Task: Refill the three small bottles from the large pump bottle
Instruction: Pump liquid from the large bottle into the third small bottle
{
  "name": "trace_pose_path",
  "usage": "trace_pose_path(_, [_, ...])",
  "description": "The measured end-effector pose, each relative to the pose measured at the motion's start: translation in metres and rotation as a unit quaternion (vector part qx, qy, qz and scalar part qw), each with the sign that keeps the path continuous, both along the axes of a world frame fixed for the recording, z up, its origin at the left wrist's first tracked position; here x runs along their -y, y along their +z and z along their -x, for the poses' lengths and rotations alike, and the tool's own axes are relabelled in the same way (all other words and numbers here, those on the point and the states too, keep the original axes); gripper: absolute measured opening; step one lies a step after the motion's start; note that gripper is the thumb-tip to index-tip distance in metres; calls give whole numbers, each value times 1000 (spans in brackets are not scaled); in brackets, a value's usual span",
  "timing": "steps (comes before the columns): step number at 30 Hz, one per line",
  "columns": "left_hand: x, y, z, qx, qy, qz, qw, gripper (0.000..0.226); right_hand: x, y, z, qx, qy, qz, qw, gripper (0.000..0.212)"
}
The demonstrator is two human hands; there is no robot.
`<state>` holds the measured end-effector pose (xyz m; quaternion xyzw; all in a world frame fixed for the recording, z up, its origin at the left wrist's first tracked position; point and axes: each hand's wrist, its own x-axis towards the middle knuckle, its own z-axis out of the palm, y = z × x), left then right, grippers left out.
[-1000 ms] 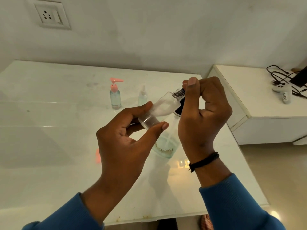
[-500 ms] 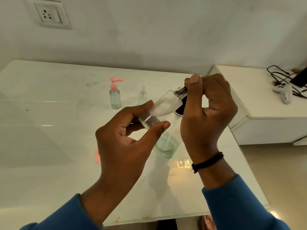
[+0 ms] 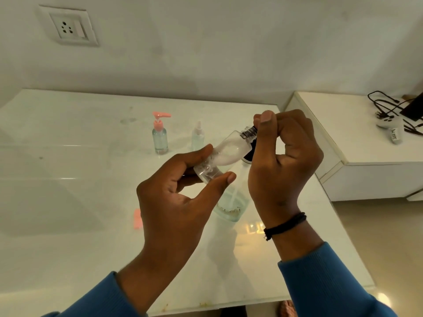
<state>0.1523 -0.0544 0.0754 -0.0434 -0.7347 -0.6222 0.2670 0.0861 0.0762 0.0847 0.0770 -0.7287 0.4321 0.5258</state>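
The small bottle, tilted above the table with its base pinched in the left hand, had barely shifted while the right hand kept grasping and twisting its cap, so refilling presumably remained ahead.

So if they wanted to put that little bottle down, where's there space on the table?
The widest bare patch is the table's left half, in front of the pink pump bottle. The near strip below both hands is bare too. It's crowded around the large bottle under the hands and beside the small spray bottle.
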Motion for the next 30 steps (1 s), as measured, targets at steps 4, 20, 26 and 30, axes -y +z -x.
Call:
trace_pose_path(4, [0, 0, -1, -1, -1, 1, 1000, 42, 0, 6, 1, -5, -9, -3, 1000, 35])
trace_pose_path(20, [1, 0, -1, 4, 1, -9, 1000, 41, 2, 0, 1, -3, -2, -8, 1000, 33])
trace_pose_path(26, [1, 0, -1, 4, -1, -4, 1000, 41, 1, 4, 0, -6, -2, 0, 1000, 34])
trace_pose_path(30, [1, -1, -1, 7, 2, -3, 1000, 42, 1, 0, 1, 1, 6, 7, 1000, 34])
